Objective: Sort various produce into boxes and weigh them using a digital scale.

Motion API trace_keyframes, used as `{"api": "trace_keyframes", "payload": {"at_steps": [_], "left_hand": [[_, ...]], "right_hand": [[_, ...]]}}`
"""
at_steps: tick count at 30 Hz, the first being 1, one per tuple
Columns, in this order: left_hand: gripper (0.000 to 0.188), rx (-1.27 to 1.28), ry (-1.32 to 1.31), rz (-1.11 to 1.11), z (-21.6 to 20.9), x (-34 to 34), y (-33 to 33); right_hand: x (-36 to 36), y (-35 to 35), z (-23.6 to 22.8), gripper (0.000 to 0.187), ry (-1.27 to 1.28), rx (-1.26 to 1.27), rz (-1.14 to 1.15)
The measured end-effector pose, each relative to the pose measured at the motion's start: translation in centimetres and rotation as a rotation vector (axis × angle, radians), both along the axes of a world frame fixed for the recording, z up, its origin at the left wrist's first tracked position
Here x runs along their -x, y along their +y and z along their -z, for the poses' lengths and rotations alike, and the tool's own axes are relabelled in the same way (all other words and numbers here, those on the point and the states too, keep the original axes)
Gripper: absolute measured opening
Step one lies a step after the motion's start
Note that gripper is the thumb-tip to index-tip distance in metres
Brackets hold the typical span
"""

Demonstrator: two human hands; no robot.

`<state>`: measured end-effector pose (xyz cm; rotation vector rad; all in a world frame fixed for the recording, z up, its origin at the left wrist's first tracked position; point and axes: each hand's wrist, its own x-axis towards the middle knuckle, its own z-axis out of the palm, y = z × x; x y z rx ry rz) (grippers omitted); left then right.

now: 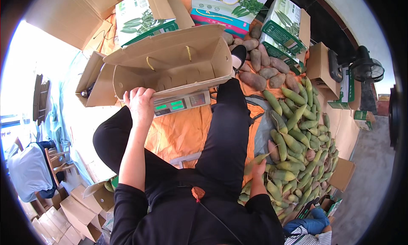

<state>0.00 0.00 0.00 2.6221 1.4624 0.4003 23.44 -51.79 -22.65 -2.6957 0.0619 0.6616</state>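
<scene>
My left hand (141,104) has its fingers hooked over the near edge of an open cardboard box (170,73). The box rests on a digital scale (182,103) with a lit green display. Its inside shows bare cardboard, and two yellow cord handles hang on the far wall. At the right, beside my thigh, my right hand (257,172) is closed around a green radish (254,163) with a thin root tip. That hand is at the near left edge of a big pile of green radishes (297,138).
Brown-red sweet potatoes (265,73) lie beyond the radishes. Printed cartons (142,17) stand at the back, and a black fan (369,68) at the far right. An orange sheet (174,136) covers the floor. Another person (308,228) shows at the lower right; folded boxes (80,211) lie lower left.
</scene>
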Motion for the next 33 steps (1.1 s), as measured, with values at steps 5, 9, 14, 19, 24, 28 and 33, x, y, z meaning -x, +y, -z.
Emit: {"api": "trace_keyframes", "payload": {"at_steps": [5, 9, 14, 19, 24, 28, 33], "left_hand": [[0.016, -0.010, 0.008, 0.005, -0.4, 0.1, 0.4], [0.016, -0.014, 0.015, 0.010, -0.3, 0.8, 0.2], [0.019, -0.030, 0.027, 0.015, -0.3, 1.3, 0.4], [0.019, -0.040, 0.020, 0.020, -0.1, 1.1, 0.4], [0.014, -0.030, 0.002, 0.002, -0.7, 1.2, 0.5], [0.014, -0.035, 0.088, 0.004, -0.5, 0.9, 0.5], [0.014, -0.020, 0.079, 0.003, -0.1, 0.6, 0.3]], "right_hand": [[-4.7, 7.5, -5.1, 0.049, -0.245, -0.628, -0.005], [-9.2, 16.6, -15.4, 0.042, -0.187, -0.948, -0.164], [-8.8, 28.4, -30.3, 0.048, -0.246, -1.212, -0.498], [-5.2, 38.3, -37.2, 0.045, -0.112, -1.314, -0.894], [0.4, 47.0, -33.9, 0.051, -0.347, -0.983, -1.350], [3.2, 50.8, -28.3, 0.046, -0.281, -0.609, -1.529], [3.2, 53.2, -23.3, 0.053, -0.173, -0.116, -1.551]]}}
